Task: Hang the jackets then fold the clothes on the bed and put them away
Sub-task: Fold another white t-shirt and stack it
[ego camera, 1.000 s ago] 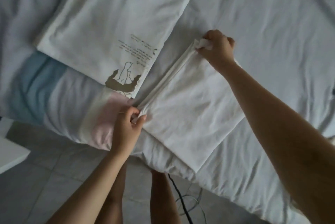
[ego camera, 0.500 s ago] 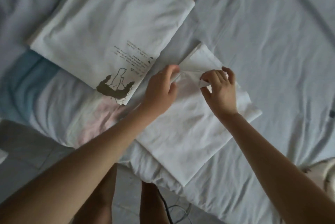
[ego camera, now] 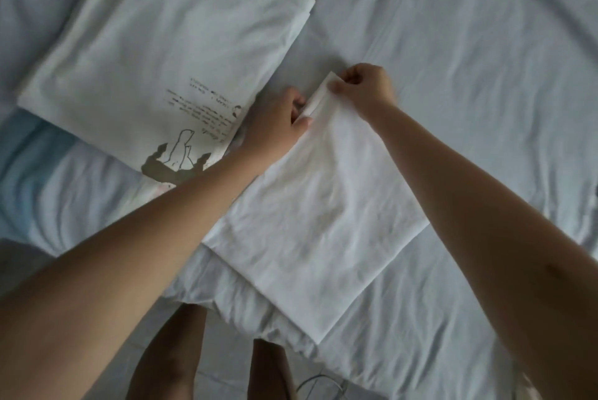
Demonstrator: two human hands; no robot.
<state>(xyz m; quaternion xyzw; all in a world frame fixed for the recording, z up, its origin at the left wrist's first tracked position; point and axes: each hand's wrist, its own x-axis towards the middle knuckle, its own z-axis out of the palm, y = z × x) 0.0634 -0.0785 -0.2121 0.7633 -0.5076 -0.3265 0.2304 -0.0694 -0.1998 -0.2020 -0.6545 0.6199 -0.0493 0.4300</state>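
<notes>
Both the left hand [ego camera: 284, 123] and right hand [ego camera: 364, 89] pinch the far corner of a white garment [ego camera: 318, 215] half-folded on the bed [ego camera: 453, 59], a folded printed shirt [ego camera: 168, 53] lying left, nothing put away yet.

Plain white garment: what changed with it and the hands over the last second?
The left hand let go of the near end of the folded edge and moved up to the far corner, beside the right hand; both now pinch the plain white garment there. The garment stayed flat on the bed, and the folded printed shirt stayed beside it.
</notes>
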